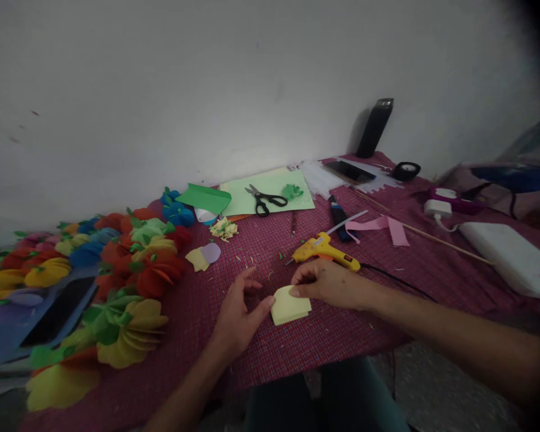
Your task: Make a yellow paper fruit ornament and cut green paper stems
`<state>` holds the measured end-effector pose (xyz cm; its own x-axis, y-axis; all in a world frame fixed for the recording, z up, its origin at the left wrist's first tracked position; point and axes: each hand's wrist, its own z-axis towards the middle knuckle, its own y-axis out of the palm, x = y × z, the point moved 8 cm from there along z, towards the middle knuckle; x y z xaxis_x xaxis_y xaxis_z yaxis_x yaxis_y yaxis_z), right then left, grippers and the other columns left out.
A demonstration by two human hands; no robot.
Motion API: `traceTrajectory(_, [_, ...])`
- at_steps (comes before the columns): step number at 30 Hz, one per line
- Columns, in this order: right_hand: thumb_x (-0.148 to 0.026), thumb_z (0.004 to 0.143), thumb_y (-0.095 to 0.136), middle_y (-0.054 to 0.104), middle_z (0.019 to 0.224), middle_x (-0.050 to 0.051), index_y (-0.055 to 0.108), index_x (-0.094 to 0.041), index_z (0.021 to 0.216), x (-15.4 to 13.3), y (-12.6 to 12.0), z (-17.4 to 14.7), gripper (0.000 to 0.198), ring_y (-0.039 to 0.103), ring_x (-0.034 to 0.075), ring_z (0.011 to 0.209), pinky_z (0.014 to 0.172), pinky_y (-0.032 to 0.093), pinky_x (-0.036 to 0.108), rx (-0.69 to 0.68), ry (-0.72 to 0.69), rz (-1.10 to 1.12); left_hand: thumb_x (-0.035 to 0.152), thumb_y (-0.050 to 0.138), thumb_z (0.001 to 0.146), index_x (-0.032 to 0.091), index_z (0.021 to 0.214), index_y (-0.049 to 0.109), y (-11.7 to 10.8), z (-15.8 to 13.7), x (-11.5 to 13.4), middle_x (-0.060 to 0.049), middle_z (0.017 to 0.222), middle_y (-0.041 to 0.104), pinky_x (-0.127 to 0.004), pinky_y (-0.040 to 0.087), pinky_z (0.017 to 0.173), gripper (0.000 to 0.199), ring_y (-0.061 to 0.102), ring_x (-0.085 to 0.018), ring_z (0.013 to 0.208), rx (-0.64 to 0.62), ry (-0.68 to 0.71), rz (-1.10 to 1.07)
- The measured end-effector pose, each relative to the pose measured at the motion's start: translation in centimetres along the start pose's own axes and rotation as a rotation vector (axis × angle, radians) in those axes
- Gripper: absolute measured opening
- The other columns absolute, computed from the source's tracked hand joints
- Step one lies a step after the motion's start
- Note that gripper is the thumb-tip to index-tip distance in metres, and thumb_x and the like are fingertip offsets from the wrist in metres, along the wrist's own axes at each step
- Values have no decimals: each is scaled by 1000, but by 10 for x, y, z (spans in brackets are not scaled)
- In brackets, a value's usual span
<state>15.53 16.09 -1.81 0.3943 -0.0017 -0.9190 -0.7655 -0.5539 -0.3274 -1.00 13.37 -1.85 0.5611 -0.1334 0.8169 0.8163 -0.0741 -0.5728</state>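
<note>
A small stack of folded pale yellow paper [290,307], rounded at one corner, is just above the cloth near the table's front edge. My right hand [324,282] pinches its upper edge between thumb and fingers. At the paper's left edge rests the thumb of my left hand [240,315], whose other fingers are spread apart and curve over the cloth. Right behind my right hand lies a yellow glue gun [326,249] with a clear glue stick in its back. Yellow and lilac paper cutouts [203,256] lie beyond my left hand.
Colourful paper pumpkins [130,258] crowd the left side. Black scissors [263,201] lie on light green sheets [238,192] at the back. A pink strip [382,225], wooden stick [425,235], white power bank [508,258] and black bottle [375,129] occupy the right.
</note>
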Motion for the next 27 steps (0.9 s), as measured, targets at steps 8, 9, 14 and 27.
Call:
traceTrajectory(8, [-27, 72, 61, 61, 61, -1, 65, -17, 69, -3, 4, 2, 11, 51, 11, 55, 49, 36, 22, 16, 37, -192, 35, 63, 75, 22, 131, 34, 7, -5, -1, -6, 105, 55, -40, 40, 87, 64, 51, -21, 96, -34, 50, 128])
traceTrajectory(9, [-27, 72, 61, 61, 62, -1, 65, -17, 69, -4, 4, 2, 11, 51, 11, 55, 49, 36, 22, 17, 37, -207, 35, 63, 75, 21, 131, 34, 8, -5, 0, -6, 105, 55, -40, 40, 87, 65, 51, -21, 96, -38, 54, 141])
traceTrajectory(14, [-27, 73, 60, 61, 61, 0, 66, -16, 71, -3, 5, 1, 12, 50, 11, 54, 48, 34, 22, 16, 32, -243, 34, 65, 74, 21, 133, 32, 10, -5, 3, -6, 106, 54, -42, 39, 89, 69, 49, -22, 99, -51, 80, 183])
traceTrajectory(27, [-26, 73, 60, 62, 62, 0, 66, -16, 73, -1, 7, 1, 12, 51, 11, 55, 49, 36, 21, 62, 18, -311, 28, 66, 71, 23, 134, 30, 11, -6, 5, -5, 107, 54, -41, 38, 89, 73, 48, -23, 100, -54, 87, 215])
